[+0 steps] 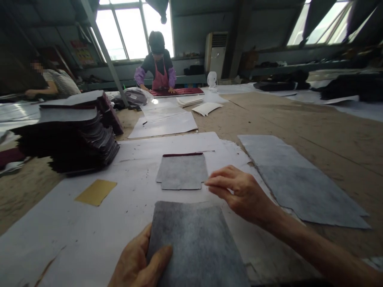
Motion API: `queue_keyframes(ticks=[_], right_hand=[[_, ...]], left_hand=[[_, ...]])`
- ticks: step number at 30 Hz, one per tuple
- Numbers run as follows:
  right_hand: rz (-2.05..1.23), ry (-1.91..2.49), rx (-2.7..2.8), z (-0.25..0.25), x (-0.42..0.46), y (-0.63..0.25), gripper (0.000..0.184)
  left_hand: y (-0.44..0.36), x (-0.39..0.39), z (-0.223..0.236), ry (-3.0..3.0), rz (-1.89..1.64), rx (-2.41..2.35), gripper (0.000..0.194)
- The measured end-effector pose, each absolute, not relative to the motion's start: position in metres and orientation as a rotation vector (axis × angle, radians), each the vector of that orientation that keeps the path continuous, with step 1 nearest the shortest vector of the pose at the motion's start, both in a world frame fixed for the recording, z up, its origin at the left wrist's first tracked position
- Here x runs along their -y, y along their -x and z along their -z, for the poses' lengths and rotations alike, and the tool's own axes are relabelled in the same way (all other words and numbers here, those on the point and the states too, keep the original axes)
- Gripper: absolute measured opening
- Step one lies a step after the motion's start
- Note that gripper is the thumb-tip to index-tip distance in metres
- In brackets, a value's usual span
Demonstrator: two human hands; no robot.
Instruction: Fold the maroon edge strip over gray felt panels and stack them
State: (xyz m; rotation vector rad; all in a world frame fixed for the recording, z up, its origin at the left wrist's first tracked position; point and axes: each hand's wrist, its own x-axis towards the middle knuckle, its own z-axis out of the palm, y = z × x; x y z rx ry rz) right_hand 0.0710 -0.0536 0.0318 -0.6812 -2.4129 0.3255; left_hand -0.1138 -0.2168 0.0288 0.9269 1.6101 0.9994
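My left hand [143, 259] grips the left edge of a grey fabric panel [194, 243], thumb on top, near the front of the table. My right hand [233, 187] reaches in from the right, its thumb and fingertips drawn together beside the lower right corner of a smaller grey fabric piece [182, 171]. That piece lies flat, with notched lower corners and a dark red strip along its far edge. Whether the right fingertips hold anything is too small to make out. Both pieces are over white paper [128, 227].
A tall stack of dark panels [80, 139] stands at left, with a yellow card [96, 192] in front. A larger grey panel [299, 179] lies at right. Across the table a person [158, 67] handles dark red fabric; a small white fan [212, 79] stands nearby.
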Motion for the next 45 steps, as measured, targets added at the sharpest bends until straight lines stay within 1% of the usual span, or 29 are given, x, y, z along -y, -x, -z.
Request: queue_keyframes(ticks=[3,5,7,9,13,16,20,24,26,30,32,37,45], right_hand=[[-0.308,0.556,2.472,-0.032,0.089,-0.088,0.022],[-0.249,0.526,2.506,-0.024,0.108,-0.095,0.027],[-0.176,0.533,2.497,-0.015,0.12,-0.098,0.03],[-0.114,0.547,2.476,-0.008,0.126,-0.099,0.031],[-0.087,0.563,2.506,-0.008,0.127,-0.1,0.032],[-0.152,0.583,2.495,-0.016,0.12,-0.099,0.028],[-0.141,0.627,2.425,-0.024,0.1,-0.085,0.016],[-0.205,0.675,2.637,-0.023,0.078,-0.068,0.02],[-0.215,0.683,2.711,-0.022,0.071,-0.065,0.019],[-0.225,0.611,2.658,-0.018,0.067,-0.069,0.015],[-0.205,0.529,2.618,-0.017,0.067,-0.073,0.018],[-0.06,0.336,2.601,-0.014,0.069,-0.077,0.025],[0.008,0.18,2.831,-0.026,0.066,-0.08,0.028]], left_hand=[[0.129,0.219,-0.028,-1.339,-0.917,-1.905,0.042],[0.134,0.215,-0.027,-1.678,-0.941,-2.131,0.047],[0.132,0.204,-0.027,-2.015,-0.95,-2.204,0.041],[0.124,0.188,-0.028,-2.217,-0.83,-2.097,0.03],[0.108,0.159,-0.027,-2.22,-0.531,-1.963,0.024],[0.107,0.149,-0.026,-2.164,-0.467,-1.951,0.023],[0.111,0.145,-0.027,-2.107,-0.504,-1.927,0.027],[0.112,0.145,-0.025,-2.074,-0.614,-1.891,0.028],[0.114,0.146,-0.022,-2.072,-0.716,-1.851,0.027],[0.12,0.147,-0.017,-2.173,-0.842,-1.691,0.021],[0.123,0.147,-0.014,-2.284,-0.857,-1.597,0.021],[0.132,0.145,-0.011,-2.62,-0.785,-1.429,0.03],[0.138,0.142,-0.011,-2.789,-0.574,-1.235,0.03]])
